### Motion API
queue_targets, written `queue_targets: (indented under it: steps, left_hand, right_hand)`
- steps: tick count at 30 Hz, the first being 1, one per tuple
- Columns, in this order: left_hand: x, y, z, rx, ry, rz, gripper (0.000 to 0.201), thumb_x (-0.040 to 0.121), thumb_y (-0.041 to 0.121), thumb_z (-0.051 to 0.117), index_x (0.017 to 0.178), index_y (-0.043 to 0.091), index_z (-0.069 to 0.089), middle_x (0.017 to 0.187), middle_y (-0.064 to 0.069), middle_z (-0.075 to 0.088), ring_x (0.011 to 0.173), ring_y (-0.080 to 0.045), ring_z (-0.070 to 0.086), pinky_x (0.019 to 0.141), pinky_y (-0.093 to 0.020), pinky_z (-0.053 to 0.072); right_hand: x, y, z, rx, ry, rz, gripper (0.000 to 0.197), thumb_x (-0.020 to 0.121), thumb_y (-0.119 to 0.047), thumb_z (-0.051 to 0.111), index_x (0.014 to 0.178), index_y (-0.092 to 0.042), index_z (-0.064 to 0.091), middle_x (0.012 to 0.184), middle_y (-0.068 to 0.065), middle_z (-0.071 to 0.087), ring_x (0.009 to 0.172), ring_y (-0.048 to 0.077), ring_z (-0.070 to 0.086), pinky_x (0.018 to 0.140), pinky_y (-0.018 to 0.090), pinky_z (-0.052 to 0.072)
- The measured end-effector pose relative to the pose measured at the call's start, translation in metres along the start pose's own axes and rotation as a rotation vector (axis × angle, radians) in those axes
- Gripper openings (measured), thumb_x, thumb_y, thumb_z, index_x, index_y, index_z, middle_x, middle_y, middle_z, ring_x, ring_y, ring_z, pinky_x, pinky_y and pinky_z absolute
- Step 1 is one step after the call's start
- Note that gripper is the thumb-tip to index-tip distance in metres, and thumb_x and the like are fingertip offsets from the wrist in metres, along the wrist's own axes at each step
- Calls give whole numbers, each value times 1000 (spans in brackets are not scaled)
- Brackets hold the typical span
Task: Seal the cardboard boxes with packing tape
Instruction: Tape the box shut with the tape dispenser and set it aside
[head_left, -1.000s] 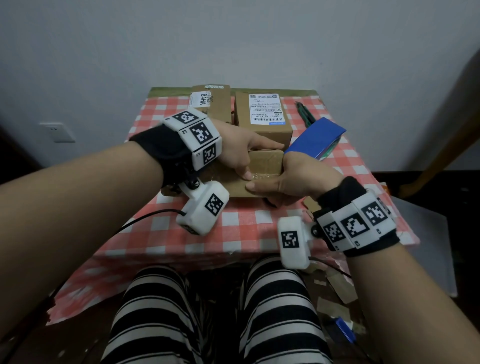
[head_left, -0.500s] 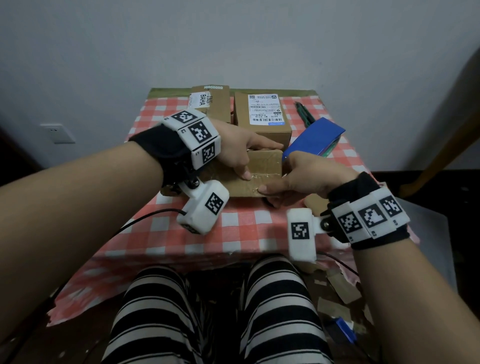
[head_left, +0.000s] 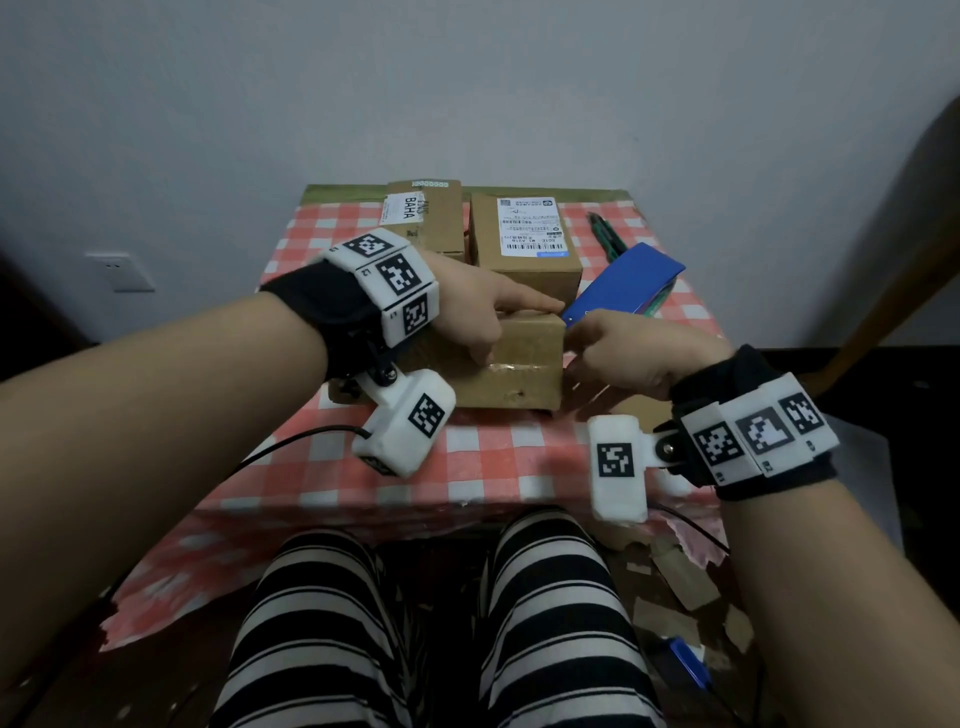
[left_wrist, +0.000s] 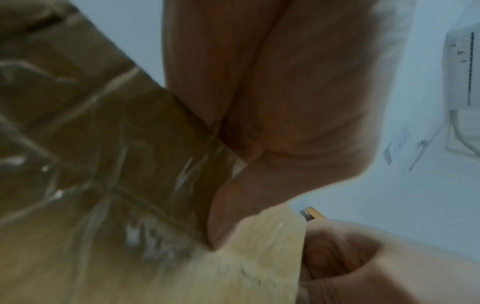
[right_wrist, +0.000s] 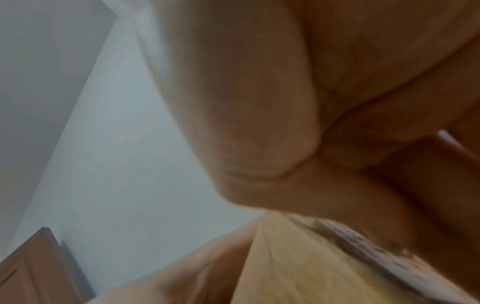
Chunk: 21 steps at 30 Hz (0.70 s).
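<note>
While pressed, both hands (head_left: 483, 317) on box (head_left: 524, 364)

Left hand (left_wrist: 272, 92) presses taped cardboard box (left_wrist: 116, 164)

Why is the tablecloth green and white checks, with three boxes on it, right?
Not quite: the tablecloth has red and white checks, not green, as the head view shows. The three boxes are right: one under the hands and two behind it.
</note>
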<state>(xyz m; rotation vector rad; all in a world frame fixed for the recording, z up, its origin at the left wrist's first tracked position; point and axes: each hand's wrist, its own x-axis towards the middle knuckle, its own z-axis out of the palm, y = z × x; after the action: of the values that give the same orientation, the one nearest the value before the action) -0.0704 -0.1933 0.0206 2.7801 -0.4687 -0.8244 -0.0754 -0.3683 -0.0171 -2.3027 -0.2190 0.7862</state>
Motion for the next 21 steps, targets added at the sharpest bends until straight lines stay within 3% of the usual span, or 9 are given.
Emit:
queue_targets:
  steps: [3,6,8,12,14,16,18,19,21]
  left_hand:
    - [-9,-6,-2,-229,-101,22,89,77,-1,61,146,44,29,149,4,37,129,-14,40,107,-36,38]
    - [-20,-14,3,-385,-104,21,83,76,-7,61,145,34,37,152,8,36,141,-13,30,117,-40,26]
    - [-23,-20,6,-407,-43,-50,74,84,-6,62,146,28,38,151,8,38,140,-11,31,118,-39,23]
    - [-32,-33,5,-401,164,-240,69,86,11,68,146,27,37,151,0,40,136,-21,39,114,-43,30]
    - [-37,-39,3,-340,241,-349,68,90,17,65,149,21,32,150,-5,39,133,-26,42,111,-41,34]
    - [-46,-43,2,-256,283,-456,59,95,20,57,149,12,32,141,-9,47,120,-26,53,99,-29,44]
    - [-48,-48,3,-219,275,-500,50,98,18,52,143,0,38,122,-12,51,94,-25,58,73,-18,51]
    - [-47,-52,6,-234,243,-523,50,97,16,53,141,-3,39,121,-16,52,93,-26,57,70,-21,52]
    - [-46,-58,10,-368,160,-572,55,96,14,57,143,-4,35,132,-26,50,107,-39,58,84,-44,55]
  right_hand:
    - [-7,-6,-1,194,78,2,34,101,-2,39,129,-15,53,101,26,70,76,34,71,78,52,59]
    - [-11,-15,1,265,82,1,36,104,-33,43,131,-13,54,106,25,68,79,38,70,78,53,59]
    - [-12,-17,4,249,97,16,39,101,-40,49,128,-12,57,101,20,69,76,34,71,75,48,61]
    - [-10,-15,11,225,140,26,33,96,-33,60,121,-11,59,96,15,67,72,28,70,76,46,61]
    - [-8,-15,13,214,157,39,31,96,-34,61,118,-11,59,98,15,67,75,28,71,77,46,61]
    - [-6,-14,14,214,159,50,35,96,-35,61,118,-9,61,99,15,68,79,30,72,77,48,60]
    - [-4,-13,17,234,139,54,38,95,-32,63,123,-7,61,98,14,69,75,28,71,75,47,61]
    - [-4,-12,18,245,133,56,41,93,-29,65,127,-7,59,98,13,69,72,25,71,72,44,62]
    - [-4,-12,19,276,129,66,54,90,-22,70,139,-8,49,98,12,68,69,22,71,62,37,62]
